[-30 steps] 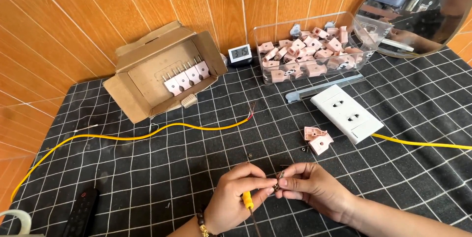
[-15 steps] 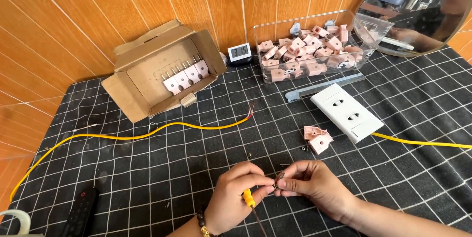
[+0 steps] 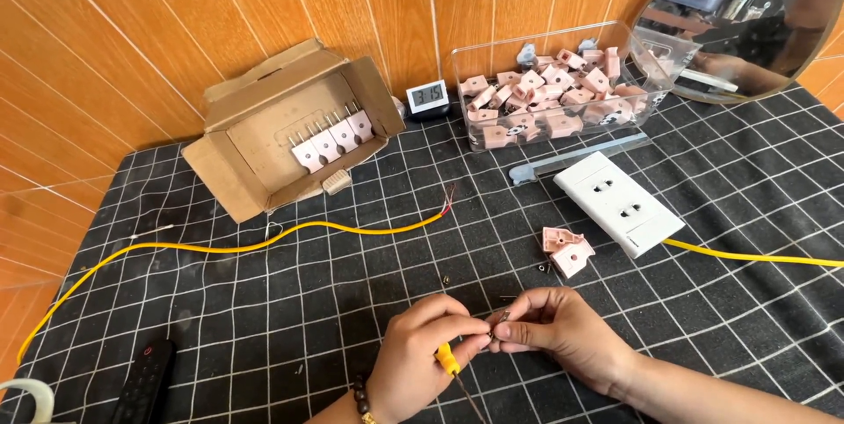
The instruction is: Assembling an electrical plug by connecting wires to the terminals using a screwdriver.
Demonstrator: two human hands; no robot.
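- Because the piece between our fingers is so small, we bring both hands together near the front edge of the tabletop (image 3: 264,336), fingertips almost touching, so each can steady the other.
- Our right hand (image 3: 563,332) pinches a tiny metal part (image 3: 503,318) in a narrow fingertip grip, holding it up off the grid-patterned mat where we can see it.
- Our left hand (image 3: 431,362) closes around a small yellow-handled screwdriver (image 3: 448,360), its thin shaft angled down toward the front edge; thumb and forefinger also meet the tiny part.
- Two pink plug shells (image 3: 569,252) lie just beyond our hands, near the white socket plate (image 3: 618,202), so they are within easy reach.
- The yellow cable (image 3: 264,244) runs from the left edge toward the middle, its bared end pointing at the clear bin of pink plugs (image 3: 554,94) by the back edge.
- The open cardboard box (image 3: 281,129) sits at the back left with finished plugs standing in a row.
- Compared with half a second ago, our hands sit in nearly the same spot, fingers drawn slightly closer; nothing else on the tabletop has shifted.
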